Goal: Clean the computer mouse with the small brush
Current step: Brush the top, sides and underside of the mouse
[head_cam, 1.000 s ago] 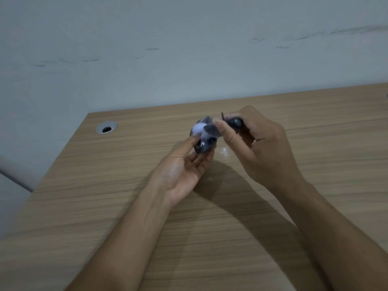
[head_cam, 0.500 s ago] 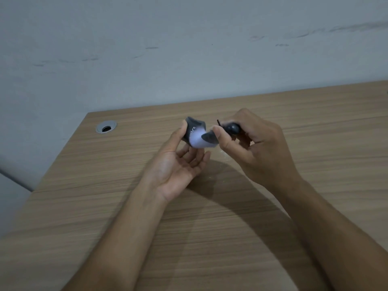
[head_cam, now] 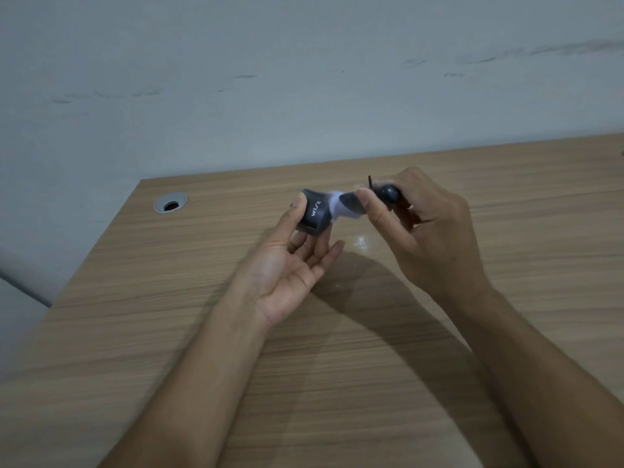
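On mouse [head_cam: 315, 212]: white "WISE" lettering

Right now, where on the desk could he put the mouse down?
Bare desk lies right of the right hand, and between the round hole and the left hand. It's crowded around the mouse.

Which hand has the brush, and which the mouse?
The right hand grips the black-handled brush; the left hand, palm up, holds the dark mouse.

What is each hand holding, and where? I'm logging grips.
Left hand pinches the mouse at its rear end; right hand grips the brush by its handle.
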